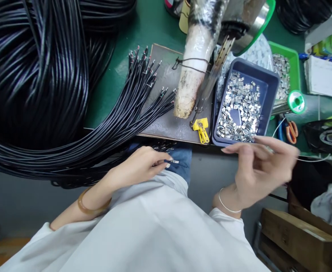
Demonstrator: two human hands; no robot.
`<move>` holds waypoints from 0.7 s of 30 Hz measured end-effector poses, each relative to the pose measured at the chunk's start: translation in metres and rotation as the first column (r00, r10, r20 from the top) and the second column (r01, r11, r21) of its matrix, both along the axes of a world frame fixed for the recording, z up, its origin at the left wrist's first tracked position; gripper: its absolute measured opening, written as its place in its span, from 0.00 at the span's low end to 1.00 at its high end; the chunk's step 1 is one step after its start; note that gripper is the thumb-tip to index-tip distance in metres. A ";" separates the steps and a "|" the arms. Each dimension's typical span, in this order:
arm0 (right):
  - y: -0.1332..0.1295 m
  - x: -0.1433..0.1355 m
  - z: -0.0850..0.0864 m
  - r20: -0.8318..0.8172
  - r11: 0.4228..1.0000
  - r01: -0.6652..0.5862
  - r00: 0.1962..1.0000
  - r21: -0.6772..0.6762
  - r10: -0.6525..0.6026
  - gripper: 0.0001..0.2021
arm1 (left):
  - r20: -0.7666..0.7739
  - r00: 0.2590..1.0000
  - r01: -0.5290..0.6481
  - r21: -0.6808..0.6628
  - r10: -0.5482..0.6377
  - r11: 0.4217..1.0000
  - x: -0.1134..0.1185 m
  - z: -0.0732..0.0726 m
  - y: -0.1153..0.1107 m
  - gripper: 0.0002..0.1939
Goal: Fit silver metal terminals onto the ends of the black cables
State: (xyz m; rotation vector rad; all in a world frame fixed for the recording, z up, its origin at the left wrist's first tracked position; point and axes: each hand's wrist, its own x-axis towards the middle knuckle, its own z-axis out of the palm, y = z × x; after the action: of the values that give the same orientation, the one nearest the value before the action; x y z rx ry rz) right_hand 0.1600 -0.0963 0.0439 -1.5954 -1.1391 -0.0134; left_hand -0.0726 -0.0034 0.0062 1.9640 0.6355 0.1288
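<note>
My left hand (145, 164) is closed in a pinch over my lap. Between its thumb and index finger a small silver connector piece (175, 161) sticks out, apparently on the end of a black cable mostly hidden by the hand. My right hand (264, 170) is raised just in front of a dark blue tray (269, 81). Its fingers are bent but apart, slightly blurred, and I see nothing between them. Many small silver metal shells (236, 109) lie loose in that tray. More black cables (154, 145) with bare ends hang beneath the table edge by my left hand.
A bundle of black cables (117, 109) with stripped ends lies across a grey board (166, 71). Behind it rises a big coil (35, 75). A wrapped white cylinder (193, 71), soldering iron (211, 81), yellow clip (201, 130), green tray (293, 56), solder spool (296, 101) and orange-handled pliers (291, 131) stand rightward.
</note>
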 end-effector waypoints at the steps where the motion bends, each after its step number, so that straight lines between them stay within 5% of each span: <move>1: 0.003 0.003 0.000 0.051 0.996 -0.004 0.999 -0.094 0.009 0.05 | 0.047 0.994 -0.095 0.000 0.095 0.996 -0.002 -0.001 -0.001 0.11; 4: 0.017 0.030 -0.010 0.255 0.976 0.054 0.967 -0.211 0.002 0.06 | 0.285 0.872 -0.434 0.072 0.399 0.898 -0.002 -0.001 0.002 0.09; 8: 0.050 0.074 -0.022 0.491 0.908 0.304 0.861 -0.287 -0.133 0.05 | 0.430 0.713 -0.692 0.307 0.554 0.653 0.007 -0.004 0.028 0.09; 11: 0.072 0.088 -0.023 0.515 0.812 0.405 0.843 -0.420 -0.155 0.10 | 0.357 0.739 -0.674 0.389 0.572 0.628 0.016 -0.015 0.048 0.11; 14: 0.082 0.089 -0.021 0.503 0.785 0.398 0.855 -0.476 -0.128 0.13 | 0.343 0.767 -0.641 0.452 0.543 0.620 0.022 -0.024 0.051 0.10; 17: 0.081 0.085 -0.022 0.472 0.810 0.287 0.882 -0.512 -0.015 0.14 | 0.406 0.762 -0.648 0.469 0.505 0.600 0.020 -0.021 0.043 0.08; 21: 0.077 0.081 -0.027 0.484 0.818 0.226 0.872 -0.528 0.071 0.11 | 0.356 0.694 -0.720 0.359 0.626 0.594 0.014 -0.013 0.039 0.08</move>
State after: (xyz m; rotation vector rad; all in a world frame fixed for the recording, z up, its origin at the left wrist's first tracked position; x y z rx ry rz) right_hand 0.2407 -0.0191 0.0169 -2.2683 -1.5623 -0.1491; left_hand -0.0588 0.0354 -0.0066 2.0137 1.3041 1.0415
